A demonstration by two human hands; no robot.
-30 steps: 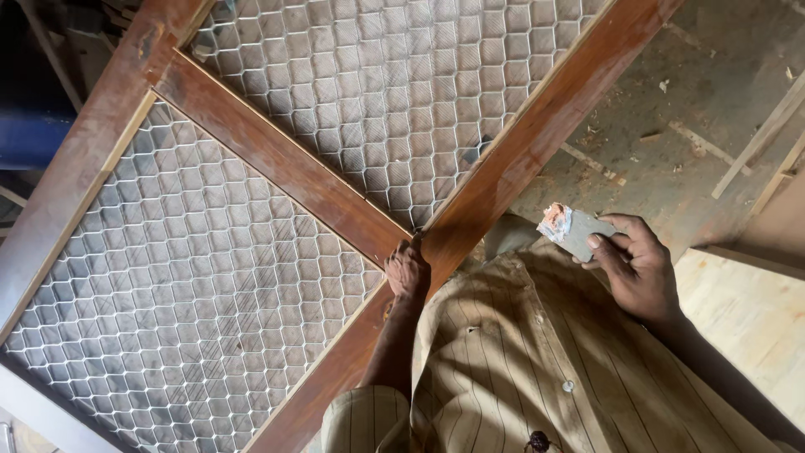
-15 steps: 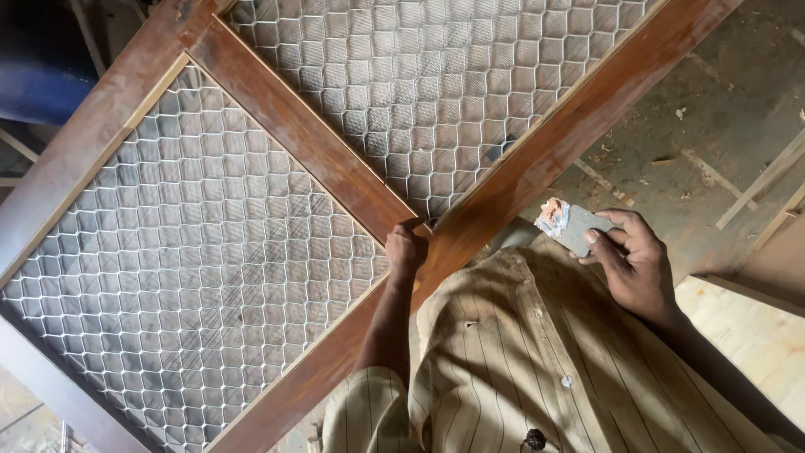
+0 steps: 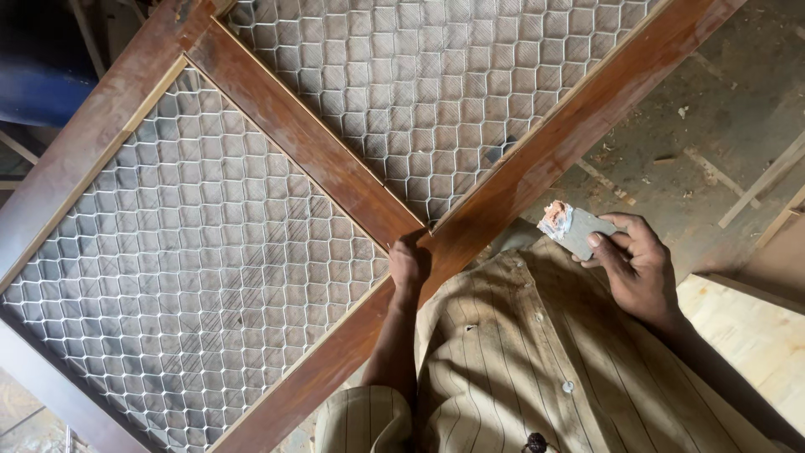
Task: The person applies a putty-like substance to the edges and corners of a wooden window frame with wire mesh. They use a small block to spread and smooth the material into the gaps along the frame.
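A brown wooden frame (image 3: 537,164) with a cross rail (image 3: 302,134) holds panels of hexagonal wire mesh (image 3: 193,268). My left hand (image 3: 407,267) presses on the frame where the cross rail meets the near side rail. My right hand (image 3: 637,264) is raised to the right of the frame, gripping a small grey metal scraper (image 3: 579,228) whose blade tip carries a lump of reddish filler. The scraper is off the wood, a short way from the rail. My striped beige shirt fills the bottom of the view.
A dusty floor (image 3: 704,101) with wood scraps and thin strips lies beyond the frame at the upper right. A pale plywood sheet (image 3: 755,327) lies at the right edge. A dark blue object (image 3: 42,75) sits at the upper left.
The frame has slid toward the lower left in view as my head moved. Both hands keep their hold and place; the scraper stays raised.
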